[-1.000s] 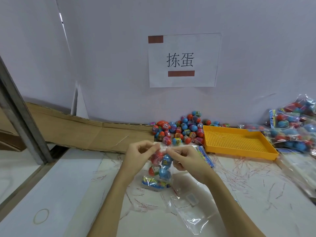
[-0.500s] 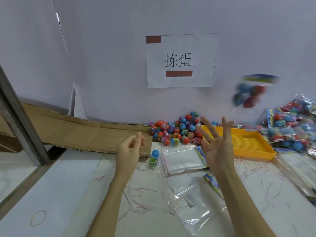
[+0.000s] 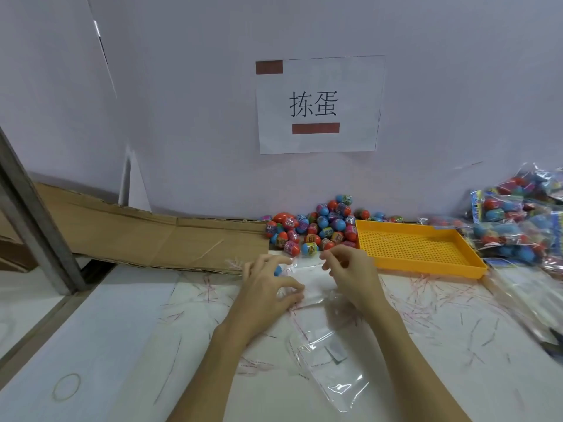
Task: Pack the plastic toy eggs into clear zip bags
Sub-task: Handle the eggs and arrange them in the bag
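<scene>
Both hands pinch a clear zip bag [image 3: 307,280] lying flat, mouth toward the egg pile [image 3: 316,228]; left hand [image 3: 268,287], right hand [image 3: 350,272].

Both hands on clear zip bag [image 3: 307,278]: left hand [image 3: 268,287] pinching it, right hand [image 3: 350,272] above; egg pile [image 3: 313,228] behind.
</scene>
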Demonstrator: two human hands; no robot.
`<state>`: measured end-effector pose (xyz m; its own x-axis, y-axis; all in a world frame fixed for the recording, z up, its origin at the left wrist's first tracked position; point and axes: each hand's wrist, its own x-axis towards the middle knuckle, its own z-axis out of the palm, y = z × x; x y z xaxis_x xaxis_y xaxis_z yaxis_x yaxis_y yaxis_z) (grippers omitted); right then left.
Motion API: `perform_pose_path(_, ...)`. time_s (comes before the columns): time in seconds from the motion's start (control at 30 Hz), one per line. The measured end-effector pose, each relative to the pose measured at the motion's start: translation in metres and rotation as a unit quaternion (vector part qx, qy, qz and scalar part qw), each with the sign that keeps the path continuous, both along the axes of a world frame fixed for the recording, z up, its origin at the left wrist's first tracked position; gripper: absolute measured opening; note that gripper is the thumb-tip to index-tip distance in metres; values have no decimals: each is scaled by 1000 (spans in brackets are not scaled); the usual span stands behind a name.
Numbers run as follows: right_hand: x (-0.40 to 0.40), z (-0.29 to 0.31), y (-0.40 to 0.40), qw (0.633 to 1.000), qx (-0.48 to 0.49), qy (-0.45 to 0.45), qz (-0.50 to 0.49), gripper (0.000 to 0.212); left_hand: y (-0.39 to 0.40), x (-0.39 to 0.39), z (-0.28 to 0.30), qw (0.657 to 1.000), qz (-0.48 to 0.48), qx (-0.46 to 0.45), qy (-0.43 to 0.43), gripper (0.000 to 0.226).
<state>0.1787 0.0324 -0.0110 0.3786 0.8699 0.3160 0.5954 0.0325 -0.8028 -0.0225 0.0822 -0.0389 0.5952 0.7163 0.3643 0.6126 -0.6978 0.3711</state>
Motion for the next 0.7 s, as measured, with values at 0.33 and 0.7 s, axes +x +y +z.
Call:
perform_pose_path(0.33,-10,-3,0,989,40,-17,144,29,0,0,11,985,90,25,-148,25)
perform_pose_path(0.7,-16,2,2,987,92,119,59,26,4,-11,27,877,102,-243,-401,20)
